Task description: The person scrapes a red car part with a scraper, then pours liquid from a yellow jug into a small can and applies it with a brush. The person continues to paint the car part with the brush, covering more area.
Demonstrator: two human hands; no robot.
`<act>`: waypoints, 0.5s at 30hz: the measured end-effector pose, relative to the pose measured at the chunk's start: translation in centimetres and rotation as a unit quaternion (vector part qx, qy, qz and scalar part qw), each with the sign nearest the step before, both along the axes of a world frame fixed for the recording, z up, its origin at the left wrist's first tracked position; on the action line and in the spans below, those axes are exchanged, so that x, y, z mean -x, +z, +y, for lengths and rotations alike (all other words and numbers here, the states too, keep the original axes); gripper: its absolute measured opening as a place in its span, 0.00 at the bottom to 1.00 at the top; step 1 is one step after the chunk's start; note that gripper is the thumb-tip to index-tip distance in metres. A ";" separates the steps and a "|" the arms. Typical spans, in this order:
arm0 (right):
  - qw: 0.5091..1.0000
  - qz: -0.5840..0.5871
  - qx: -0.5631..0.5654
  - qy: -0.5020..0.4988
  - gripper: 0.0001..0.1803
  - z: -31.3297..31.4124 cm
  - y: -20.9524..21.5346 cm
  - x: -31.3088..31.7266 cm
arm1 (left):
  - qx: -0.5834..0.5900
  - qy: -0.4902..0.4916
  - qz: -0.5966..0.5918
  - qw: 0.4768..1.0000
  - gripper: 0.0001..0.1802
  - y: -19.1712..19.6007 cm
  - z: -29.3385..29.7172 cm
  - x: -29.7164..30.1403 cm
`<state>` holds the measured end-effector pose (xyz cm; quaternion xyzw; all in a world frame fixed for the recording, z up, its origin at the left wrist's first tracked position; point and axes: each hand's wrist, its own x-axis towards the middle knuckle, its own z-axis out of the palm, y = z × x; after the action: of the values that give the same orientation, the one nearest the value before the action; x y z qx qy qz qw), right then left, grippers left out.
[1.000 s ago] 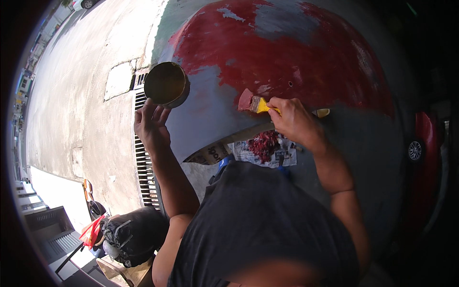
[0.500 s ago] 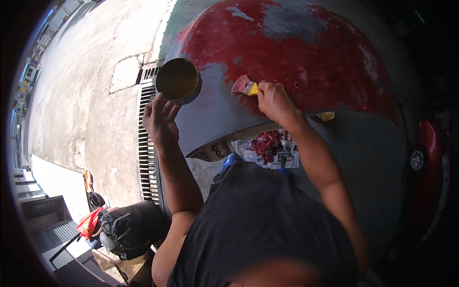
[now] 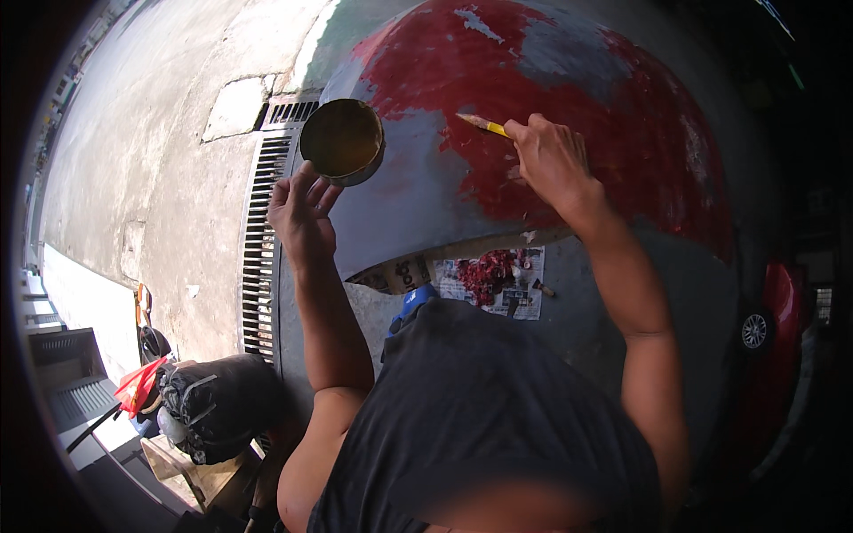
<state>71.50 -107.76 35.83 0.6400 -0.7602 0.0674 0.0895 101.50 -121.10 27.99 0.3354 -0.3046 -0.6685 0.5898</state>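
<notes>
My left hand (image 3: pixel 305 213) grips the lower rim of a round metal can (image 3: pixel 342 140), its open mouth facing up and its inside brownish. In my right hand (image 3: pixel 553 160) is a paintbrush (image 3: pixel 494 127) with a yellow handle, seen edge-on, its bristles pinkish and pointing left. The brush is over a curved car panel (image 3: pixel 400 195) with red paint or coating (image 3: pixel 569 115) over much of it and bare grey patches. Whether the bristles touch the panel I cannot tell. The can is over the panel's left edge.
Below the panel, newspaper (image 3: pixel 449 282) holds a heap of red scraps (image 3: pixel 489 274). A slotted drain grate (image 3: pixel 259 258) runs along the left. At the lower left sits a black bag (image 3: pixel 227 404) near a red bag (image 3: pixel 139 386). A red car (image 3: pixel 771 355) stands at the far right.
My right hand has moved up and right, turning the brush from its flat side to its edge. The can has shifted slightly up and right in my left hand.
</notes>
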 end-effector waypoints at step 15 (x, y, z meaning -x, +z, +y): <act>0.990 -0.108 0.035 -0.082 0.17 2.1 -2.5 3.1 | 0.013 -0.004 -0.024 1.000 0.13 0.4 -0.6 0.2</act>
<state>68.40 -105.69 33.30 0.5613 -0.8122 0.1553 0.0344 101.27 -121.67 28.43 0.3427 -0.3285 -0.6587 0.5838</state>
